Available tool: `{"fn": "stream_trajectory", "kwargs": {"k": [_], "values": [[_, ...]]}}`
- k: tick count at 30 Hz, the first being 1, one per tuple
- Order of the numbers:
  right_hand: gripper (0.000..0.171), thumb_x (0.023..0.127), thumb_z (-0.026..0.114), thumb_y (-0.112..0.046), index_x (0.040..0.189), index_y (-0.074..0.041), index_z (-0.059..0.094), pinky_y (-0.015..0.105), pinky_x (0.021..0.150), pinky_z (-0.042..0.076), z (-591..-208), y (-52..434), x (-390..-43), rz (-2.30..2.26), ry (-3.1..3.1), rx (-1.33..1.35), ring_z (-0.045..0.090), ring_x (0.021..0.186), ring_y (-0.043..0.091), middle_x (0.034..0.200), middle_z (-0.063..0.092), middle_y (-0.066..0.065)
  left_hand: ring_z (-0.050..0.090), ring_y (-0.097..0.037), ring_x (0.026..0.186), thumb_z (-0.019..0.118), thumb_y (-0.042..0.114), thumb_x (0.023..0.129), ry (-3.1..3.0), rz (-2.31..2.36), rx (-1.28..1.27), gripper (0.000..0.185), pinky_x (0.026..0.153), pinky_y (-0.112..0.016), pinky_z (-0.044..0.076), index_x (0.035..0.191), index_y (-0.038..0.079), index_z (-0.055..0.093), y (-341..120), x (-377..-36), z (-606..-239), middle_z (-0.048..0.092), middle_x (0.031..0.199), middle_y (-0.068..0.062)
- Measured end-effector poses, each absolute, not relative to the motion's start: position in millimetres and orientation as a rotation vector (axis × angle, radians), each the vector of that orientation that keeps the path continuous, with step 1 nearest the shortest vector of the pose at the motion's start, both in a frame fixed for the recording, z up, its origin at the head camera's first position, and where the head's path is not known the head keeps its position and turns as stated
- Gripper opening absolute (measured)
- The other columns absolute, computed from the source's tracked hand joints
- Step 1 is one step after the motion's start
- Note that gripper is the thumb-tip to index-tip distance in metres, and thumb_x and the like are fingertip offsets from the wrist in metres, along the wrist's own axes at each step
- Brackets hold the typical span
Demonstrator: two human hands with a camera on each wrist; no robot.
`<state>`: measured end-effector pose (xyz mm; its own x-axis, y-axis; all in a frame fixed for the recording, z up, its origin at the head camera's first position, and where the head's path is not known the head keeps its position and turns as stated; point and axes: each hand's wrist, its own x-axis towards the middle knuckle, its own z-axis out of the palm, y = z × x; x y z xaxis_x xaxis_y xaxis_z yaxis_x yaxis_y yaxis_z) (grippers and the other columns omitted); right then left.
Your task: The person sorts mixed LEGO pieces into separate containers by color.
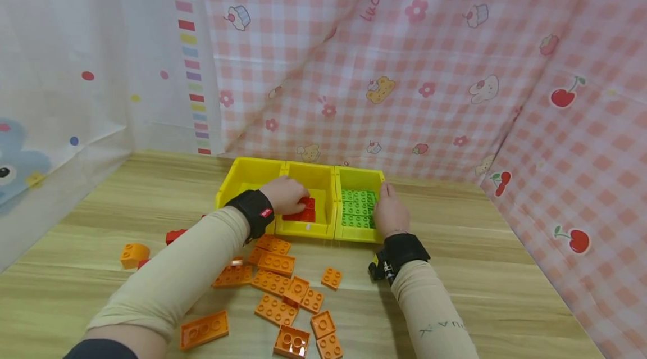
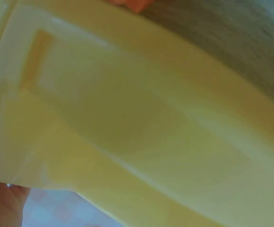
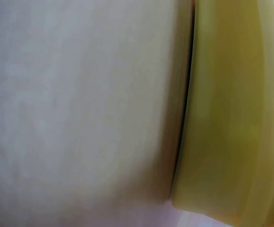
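Nearest on the wooden table (image 1: 480, 291), a scatter of orange bricks (image 1: 275, 286) is observed between the two sleeved forearms, with a red brick (image 1: 175, 235) lying apart at the left. Beyond these, three yellow bins (image 1: 308, 230) are set side by side: the left hand (image 1: 286, 194) is placed in the middle bin with its grip curled over the red bricks (image 1: 303, 212), while the right hand (image 1: 389, 213) is rested with fingers extended, its grip open, on the near right edge of the right bin, which is filled with green bricks (image 1: 358, 208). At the far side, pink checked cloth (image 1: 404, 67) is hung behind the bins.
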<state>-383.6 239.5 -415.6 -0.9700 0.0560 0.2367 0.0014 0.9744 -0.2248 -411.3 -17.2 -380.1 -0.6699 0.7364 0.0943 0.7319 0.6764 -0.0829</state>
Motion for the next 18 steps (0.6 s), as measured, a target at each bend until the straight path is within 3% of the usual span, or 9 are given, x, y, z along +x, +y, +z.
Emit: {"fn": "stream_trajectory", "kwargs": {"k": [6,12,18], "values": [[0.057,0.096,0.050,-0.012,0.145,0.003,0.025,0.044,0.098,0.037,-415,237,-385,0.360,-2.893,-0.054,0.049,0.117,0.034,0.146,0.030,0.019,0.064,-0.021,0.088,0.053,0.014,0.094,-2.775,0.082,-1.173,0.020,0.097,-0.052,0.035,0.105,0.009,0.068,-21,-407,-381,0.069,0.092,-0.004],[0.058,0.096,0.049,-0.012,0.146,0.002,0.022,0.045,0.099,0.036,-416,237,-386,0.372,-2.914,-0.060,0.047,0.119,0.034,0.148,0.027,0.018,0.063,-0.020,0.095,0.050,0.009,0.094,-2.731,0.056,-1.207,0.024,0.097,-0.052,0.035,0.112,0.009,0.066,-35,-401,-381,0.069,0.100,-0.004],[0.059,0.096,0.049,-0.012,0.146,0.002,0.021,0.046,0.098,0.037,-416,240,-385,0.392,-2.925,-0.071,0.046,0.120,0.035,0.148,0.026,0.019,0.060,-0.021,0.102,0.057,0.006,0.091,-2.577,-0.012,-1.289,0.022,0.094,-0.047,0.040,0.111,0.006,0.066,-70,-376,-367,0.066,0.106,-0.006]]}}
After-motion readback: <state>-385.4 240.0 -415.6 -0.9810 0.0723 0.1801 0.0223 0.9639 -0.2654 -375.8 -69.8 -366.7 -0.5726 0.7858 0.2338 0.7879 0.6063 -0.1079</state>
